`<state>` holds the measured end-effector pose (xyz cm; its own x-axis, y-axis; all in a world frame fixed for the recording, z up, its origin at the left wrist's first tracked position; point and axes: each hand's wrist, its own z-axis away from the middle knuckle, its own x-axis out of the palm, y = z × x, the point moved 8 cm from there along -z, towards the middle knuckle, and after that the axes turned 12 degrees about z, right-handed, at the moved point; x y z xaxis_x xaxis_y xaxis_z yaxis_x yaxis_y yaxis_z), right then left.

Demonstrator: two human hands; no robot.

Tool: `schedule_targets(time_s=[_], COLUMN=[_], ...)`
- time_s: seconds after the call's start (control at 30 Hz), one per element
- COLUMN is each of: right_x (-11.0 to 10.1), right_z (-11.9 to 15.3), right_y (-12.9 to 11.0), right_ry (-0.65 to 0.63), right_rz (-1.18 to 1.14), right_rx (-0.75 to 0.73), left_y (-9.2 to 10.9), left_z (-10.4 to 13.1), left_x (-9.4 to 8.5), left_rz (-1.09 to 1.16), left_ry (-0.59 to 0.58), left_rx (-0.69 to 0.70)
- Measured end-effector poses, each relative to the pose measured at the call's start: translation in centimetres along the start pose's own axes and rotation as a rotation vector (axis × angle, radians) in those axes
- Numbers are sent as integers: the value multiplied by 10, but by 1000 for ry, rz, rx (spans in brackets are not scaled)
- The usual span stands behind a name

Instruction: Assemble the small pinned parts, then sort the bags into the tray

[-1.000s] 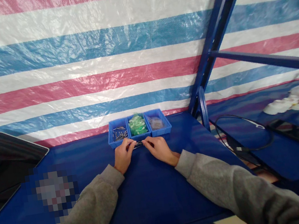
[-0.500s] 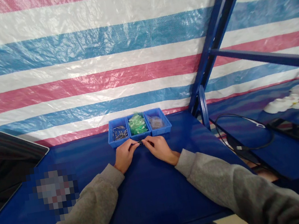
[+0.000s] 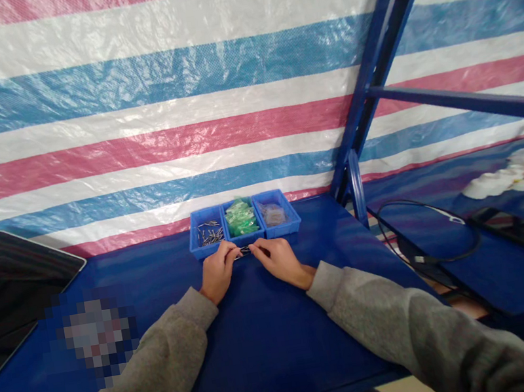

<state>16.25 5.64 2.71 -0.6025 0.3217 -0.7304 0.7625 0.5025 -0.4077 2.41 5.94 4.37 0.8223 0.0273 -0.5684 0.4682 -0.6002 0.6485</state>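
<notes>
Compared with half a second ago, we see the left hand point(image 3: 218, 272) drawn slightly back from the right hand point(image 3: 280, 263), exposing more of the slender metallic work point(image 3: 245, 250) between the fingertips. We note both hands pinching it between thumb and finger, one at each side; whether it is one piece or several, we cannot tell. It is located just in front of the middle bin point(image 3: 245, 239), above the blue table point(image 3: 275, 340). The metal pieces point(image 3: 211, 236) in the left bin point(image 3: 201, 252), the green packets point(image 3: 240, 218) and the clear pieces point(image 3: 272, 214) in the right bin point(image 3: 283, 229) show no evident change. We judge this a fine two-handed adjustment, with the work not yet released.
</notes>
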Motion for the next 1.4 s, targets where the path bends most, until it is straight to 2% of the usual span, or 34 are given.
schedule_targets(time_s=[0.27,0.53,0.83,1.4], right_x=[1,0,-3,4], right_z=[0,1,0,0], right_y=[1,1,-1,-3], right_ry=[7,9,2,-55], right_rz=[-1,9,-32,-65], right_rx=[-5,4,1,-27], left_y=[6,8,-5,3], left_z=[1,0,2,2], left_x=[1,0,5,-2], left_rz=[12,2,55,84], left_ry=[4,1,-6,46], left_rx=[133,187,82,89])
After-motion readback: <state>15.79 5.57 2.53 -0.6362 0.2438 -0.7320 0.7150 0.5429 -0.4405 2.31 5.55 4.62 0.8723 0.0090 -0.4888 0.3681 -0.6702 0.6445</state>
